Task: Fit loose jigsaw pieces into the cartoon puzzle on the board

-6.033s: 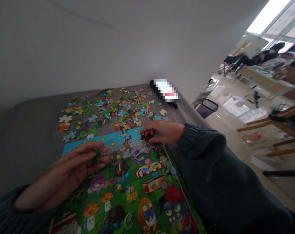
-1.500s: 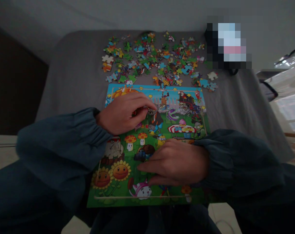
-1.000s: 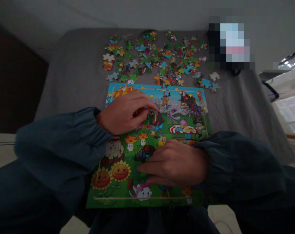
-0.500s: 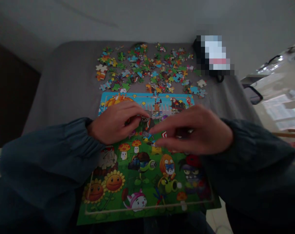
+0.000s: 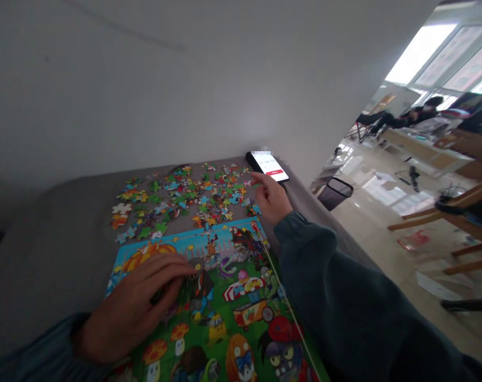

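Observation:
A colourful cartoon jigsaw puzzle (image 5: 246, 314) lies in front of me, with sunny mushrooms, a pumpkin and zombie figures on its surface. My left hand (image 5: 139, 300) rests on its left half, fingers stretched towards a grey-headed figure and touching the picture, with nothing visible in them. Past the puzzle's far right corner, my right hand (image 5: 271, 197) is raised with its index finger extended and the others curled. It hovers beside the right end of the loose puzzle pieces (image 5: 181, 193), close to a lit phone (image 5: 269, 165). No piece shows in it.
The pieces are spread over a grey cloth surface (image 5: 58, 233) that meets a pale wall (image 5: 165, 95). On the floor to the right are a dark mesh bin (image 5: 336, 192) and a wooden chair (image 5: 463, 217). Farther off, a person (image 5: 418, 114) reclines near the windows.
My right hand has left the puzzle's middle and moved forward and right towards the phone. My left hand stays on the puzzle. The view has tilted up and turned right.

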Available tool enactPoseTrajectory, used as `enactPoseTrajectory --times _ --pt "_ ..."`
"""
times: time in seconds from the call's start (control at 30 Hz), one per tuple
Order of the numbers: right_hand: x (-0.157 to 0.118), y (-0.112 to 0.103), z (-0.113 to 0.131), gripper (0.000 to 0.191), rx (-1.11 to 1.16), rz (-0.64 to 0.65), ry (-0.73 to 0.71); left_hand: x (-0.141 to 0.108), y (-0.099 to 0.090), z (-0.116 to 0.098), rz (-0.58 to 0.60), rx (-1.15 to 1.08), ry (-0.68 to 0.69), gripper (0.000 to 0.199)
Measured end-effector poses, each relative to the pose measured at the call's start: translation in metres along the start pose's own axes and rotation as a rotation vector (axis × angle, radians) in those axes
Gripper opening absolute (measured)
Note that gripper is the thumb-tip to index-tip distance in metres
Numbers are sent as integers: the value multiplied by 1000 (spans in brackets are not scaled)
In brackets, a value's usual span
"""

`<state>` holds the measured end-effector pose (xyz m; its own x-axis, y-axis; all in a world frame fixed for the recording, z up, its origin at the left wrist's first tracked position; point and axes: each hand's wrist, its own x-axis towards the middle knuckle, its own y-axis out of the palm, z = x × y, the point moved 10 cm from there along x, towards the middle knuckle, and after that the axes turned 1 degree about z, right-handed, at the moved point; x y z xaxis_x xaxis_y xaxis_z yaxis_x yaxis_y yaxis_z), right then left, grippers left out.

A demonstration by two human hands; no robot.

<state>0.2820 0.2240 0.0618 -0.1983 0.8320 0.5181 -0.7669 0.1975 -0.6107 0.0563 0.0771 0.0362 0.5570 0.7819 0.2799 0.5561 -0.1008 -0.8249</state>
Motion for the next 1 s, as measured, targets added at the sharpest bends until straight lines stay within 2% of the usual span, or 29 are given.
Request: enactPoseTrajectory --times 0.33,0.47,0.7,0.87,0.93,1.0 --pt "0 49 -18 35 -376 260 3 3 -5 -9 -44 35 11 22" --pt "1 58 -22 35 -370 265 23 1 -2 -7 -31 25 9 23" --pt "7 54 -19 30 -237 169 -38 3 -3 -8 -27 23 6 22" --pt "13 32 -24 23 -112 83 18 3 -4 -11 -28 77 65 23" --pt "12 24 -24 22 -37 153 46 0 -1 -9 -6 96 74 25" --pt "4 29 -19 20 76 378 57 -3 3 -5 11 101 59 25"
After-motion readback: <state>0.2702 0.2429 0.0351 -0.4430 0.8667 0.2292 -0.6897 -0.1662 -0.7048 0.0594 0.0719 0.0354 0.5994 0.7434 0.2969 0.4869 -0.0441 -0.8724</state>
